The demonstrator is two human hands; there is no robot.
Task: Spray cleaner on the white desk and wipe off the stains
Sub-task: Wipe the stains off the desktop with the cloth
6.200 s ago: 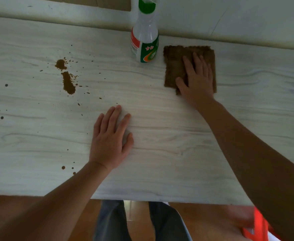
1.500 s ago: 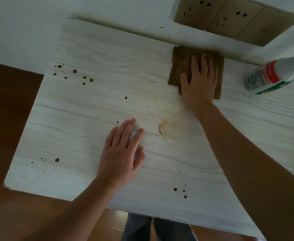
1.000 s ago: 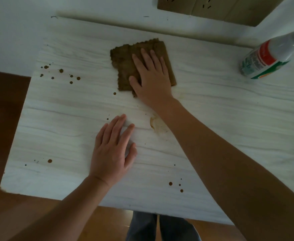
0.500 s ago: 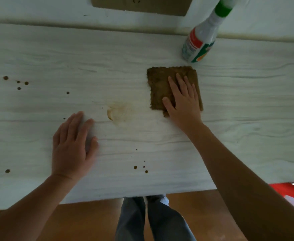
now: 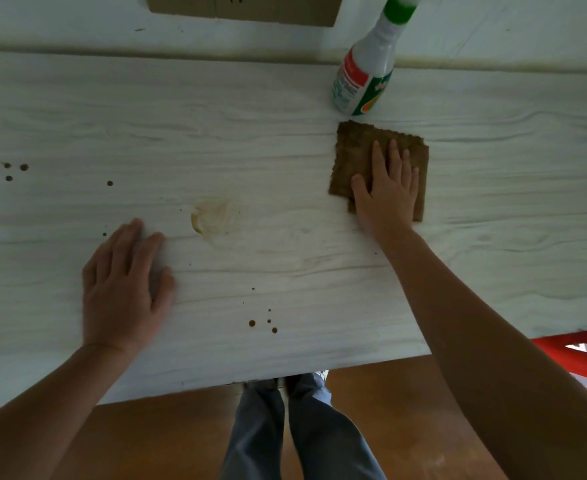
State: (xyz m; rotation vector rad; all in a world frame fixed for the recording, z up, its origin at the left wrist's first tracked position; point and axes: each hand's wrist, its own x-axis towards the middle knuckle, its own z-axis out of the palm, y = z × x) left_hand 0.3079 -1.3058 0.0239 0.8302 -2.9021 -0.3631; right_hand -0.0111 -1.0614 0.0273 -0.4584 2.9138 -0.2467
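The white desk (image 5: 285, 140) carries a pale brown smear (image 5: 214, 218) near its middle. Dark brown drops (image 5: 261, 323) sit by the front edge, and more drops (image 5: 8, 168) lie at the far left. My right hand (image 5: 385, 195) presses flat on a folded brown cloth (image 5: 352, 147), right of the smear. The spray bottle (image 5: 363, 77), white with a green neck and a red-green label, stands just behind the cloth by the wall. My left hand (image 5: 122, 289) lies flat on the desk, left of the smear, and holds nothing.
The desk's back edge meets a white wall with a beige socket panel (image 5: 243, 8). My legs (image 5: 295, 427) and a brown floor show below the front edge. Something red (image 5: 583, 355) stands under the desk at the right.
My right hand has slid the cloth across the desk from the back left to the right, past the smear and up to the bottle. My left hand stays flat on the desk.
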